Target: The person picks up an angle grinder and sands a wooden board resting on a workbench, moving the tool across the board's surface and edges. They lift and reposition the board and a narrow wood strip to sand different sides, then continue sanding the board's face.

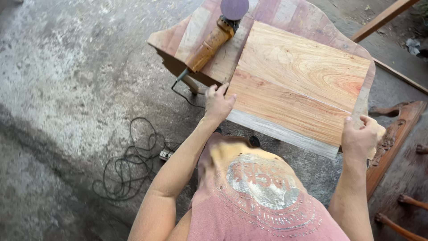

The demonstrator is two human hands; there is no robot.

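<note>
A rectangular wooden panel (pixel 296 85) of glued boards, reddish with a pale near edge, lies on a larger shaped wooden top (pixel 285 13). My left hand (pixel 217 103) grips the panel's near left corner. My right hand (pixel 362 136) grips its near right corner. A dust-coated angle grinder (pixel 213 41) with a round sanding disc lies on the larger top, just beyond my left hand.
The grinder's black cord (pixel 131 163) coils on the concrete floor at the left, beside a plug strip (pixel 166 154). A carved wooden piece (pixel 394 136) lies on the floor at the right. Long wooden slats (pixel 383 18) sit at the far right.
</note>
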